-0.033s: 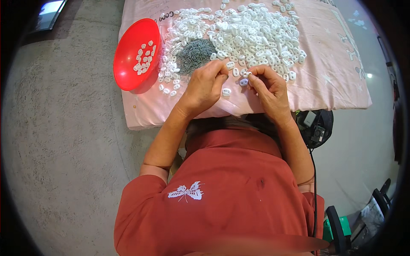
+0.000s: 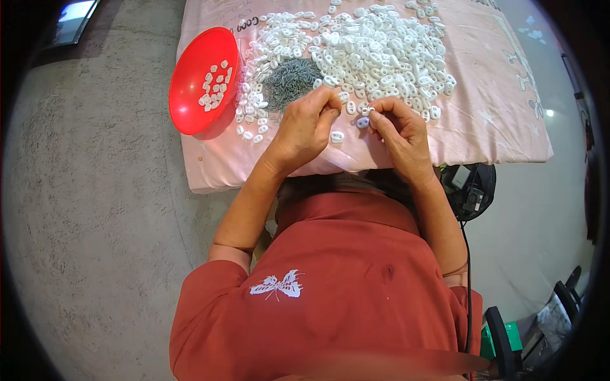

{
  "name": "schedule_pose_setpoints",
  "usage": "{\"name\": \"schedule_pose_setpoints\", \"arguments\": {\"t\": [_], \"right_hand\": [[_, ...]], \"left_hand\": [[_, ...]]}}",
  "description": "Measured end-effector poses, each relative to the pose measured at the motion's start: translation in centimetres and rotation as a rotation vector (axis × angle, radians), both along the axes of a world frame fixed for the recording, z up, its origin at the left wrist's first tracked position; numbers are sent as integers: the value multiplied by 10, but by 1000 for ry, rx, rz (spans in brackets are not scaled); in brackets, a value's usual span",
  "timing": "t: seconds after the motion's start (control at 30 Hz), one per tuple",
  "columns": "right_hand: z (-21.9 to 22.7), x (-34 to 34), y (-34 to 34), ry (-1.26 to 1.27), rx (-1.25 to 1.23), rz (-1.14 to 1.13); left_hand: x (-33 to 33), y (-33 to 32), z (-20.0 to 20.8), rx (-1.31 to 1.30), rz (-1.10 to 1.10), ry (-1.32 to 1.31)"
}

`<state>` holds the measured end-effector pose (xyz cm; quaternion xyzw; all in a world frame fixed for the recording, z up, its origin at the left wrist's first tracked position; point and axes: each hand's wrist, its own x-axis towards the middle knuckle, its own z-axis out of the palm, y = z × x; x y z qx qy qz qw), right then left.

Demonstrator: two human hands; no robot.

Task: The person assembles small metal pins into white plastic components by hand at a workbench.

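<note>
My right hand (image 2: 404,136) pinches a small white oval plastic piece with two holes (image 2: 366,110) between thumb and fingertips. Just below that piece, a pale purple piece (image 2: 363,122) lies on the cloth. My left hand (image 2: 308,127) is closed, thumb pressed to the bent forefinger; whatever is between them is hidden. A loose white piece (image 2: 337,136) rests beside its thumb. Beyond my left hand sits a heap of small grey metal screws (image 2: 291,81). A large pile of white two-hole pieces (image 2: 381,51) spreads past both hands.
A red bowl (image 2: 184,95) at the table's left holds several whitish pieces. Pink cloth (image 2: 476,127) covers the table, its near edge close to my body. A dark round container with small devices (image 2: 473,190) stands below the right edge, with a black cable running down.
My left hand's fingertips have shifted very slightly to the right. My right hand and the piece in it look the same.
</note>
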<state>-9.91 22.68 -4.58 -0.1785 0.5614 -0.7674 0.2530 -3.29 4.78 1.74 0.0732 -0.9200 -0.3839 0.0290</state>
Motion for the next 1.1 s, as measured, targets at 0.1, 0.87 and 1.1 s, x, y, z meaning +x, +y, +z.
{"name": "schedule_pose_setpoints", "arguments": {"t": [0.1, 0.87, 1.1], "right_hand": [[2, 0, -1, 2, 2, 11], [3, 0, -1, 28, -20, 30], [1, -1, -2, 37, -17, 33]], "left_hand": [[-5, -2, -13, 169, -35, 194], [-14, 14, -7, 589, 58, -38], [-15, 11, -7, 518, 21, -2]]}}
